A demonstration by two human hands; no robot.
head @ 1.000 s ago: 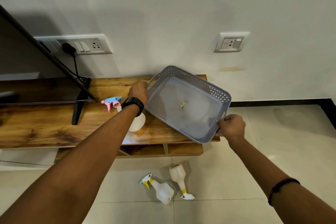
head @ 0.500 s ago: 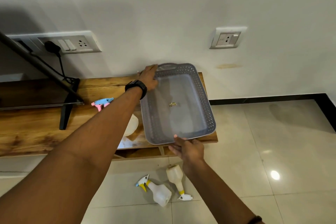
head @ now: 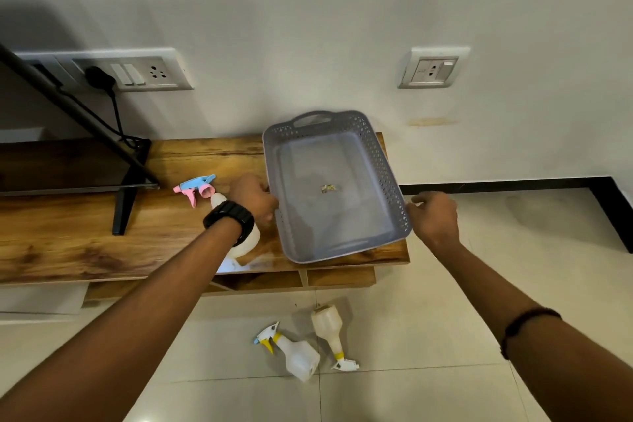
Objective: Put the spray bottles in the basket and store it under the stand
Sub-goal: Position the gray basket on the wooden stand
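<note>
The grey perforated basket [head: 388,178] lies flat on the right end of the wooden stand [head: 102,243], with only a small scrap inside. My left hand [head: 255,197] curls against its left wall. My right hand [head: 433,216] hovers at its right rim, fingers loose, thumb just touching. A white spray bottle with a pink and blue trigger [head: 202,187] lies on the stand, its body partly hidden by my left wrist. Two more white spray bottles lie on the floor: one with a yellow and blue trigger [head: 298,355], one with a white trigger [head: 327,322].
A TV [head: 68,164] on a black leg [head: 125,209] takes up the stand's left half, its cable plugged into a wall socket [head: 99,77]. Open shelf compartments [head: 339,277] sit under the stand's top. Tiled floor stretches to the right.
The basket has been set down flat on the stand's right end. My left hand slid from its far corner to the left wall; my right hand went from the near edge to the right rim.
</note>
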